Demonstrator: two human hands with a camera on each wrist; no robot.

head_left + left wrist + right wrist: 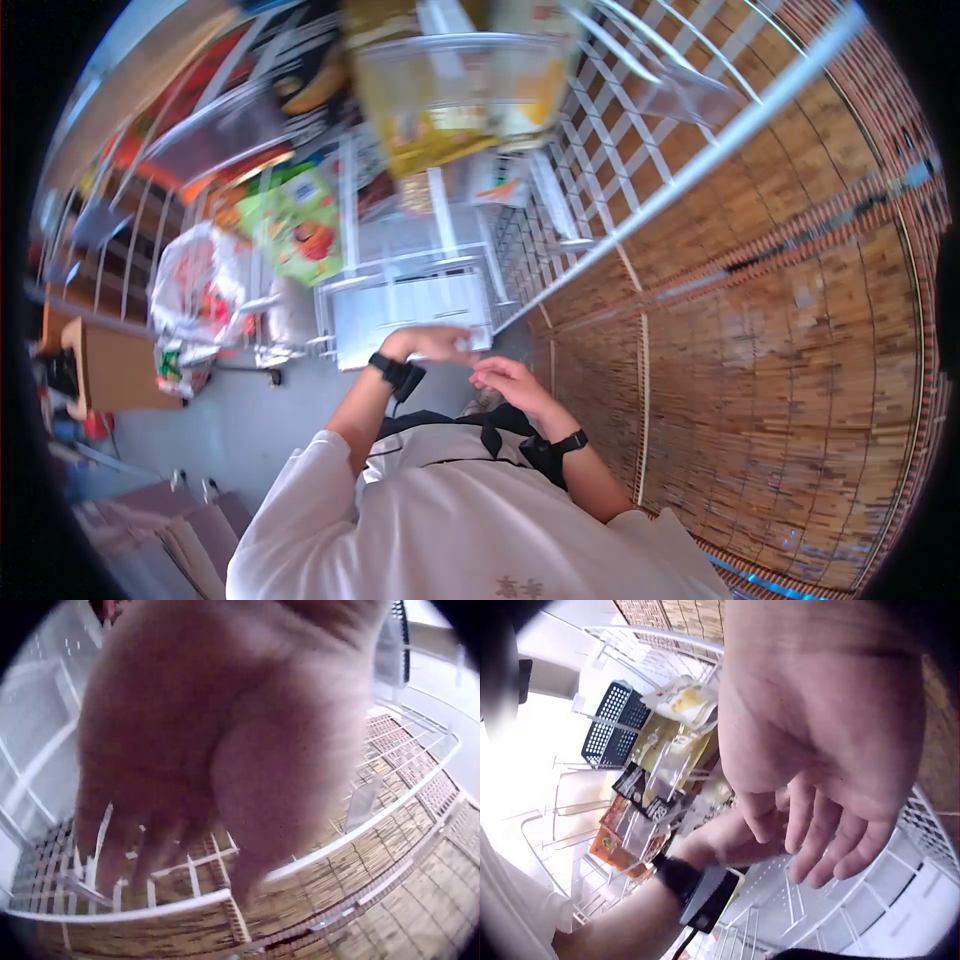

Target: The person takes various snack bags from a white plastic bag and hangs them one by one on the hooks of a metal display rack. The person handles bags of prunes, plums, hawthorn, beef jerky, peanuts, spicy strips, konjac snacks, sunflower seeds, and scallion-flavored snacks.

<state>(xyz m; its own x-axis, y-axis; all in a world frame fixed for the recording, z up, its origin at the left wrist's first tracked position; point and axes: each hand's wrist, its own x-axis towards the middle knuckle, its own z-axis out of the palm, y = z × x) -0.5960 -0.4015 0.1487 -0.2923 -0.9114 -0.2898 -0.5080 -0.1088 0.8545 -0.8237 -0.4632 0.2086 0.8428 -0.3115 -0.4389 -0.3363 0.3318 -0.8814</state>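
My left hand (pixel 435 343) and right hand (pixel 510 380) are close together in front of my body, their fingers overlapping in the head view. Both have loosely extended fingers and hold nothing. The left palm (pixel 225 750) fills much of its wrist view, fingers pointing down past white wire bars. In the right wrist view, the right hand (pixel 825 750) has gently bent fingers, with the left hand (pixel 735 836) behind them. Nearest to the hands is a white bin (pixel 410 310) low in a white wire rack (pixel 690 165). A green snack packet (pixel 305 225) lies above it, to the left.
Yellow packets (pixel 420 110) fill an upper rack tier. A white plastic bag (pixel 200 285) hangs at the left, near a cardboard box (pixel 130 365). A woven bamboo screen (pixel 750 400) stands along the right side. A dark perforated basket (pixel 615 724) sits high on the rack.
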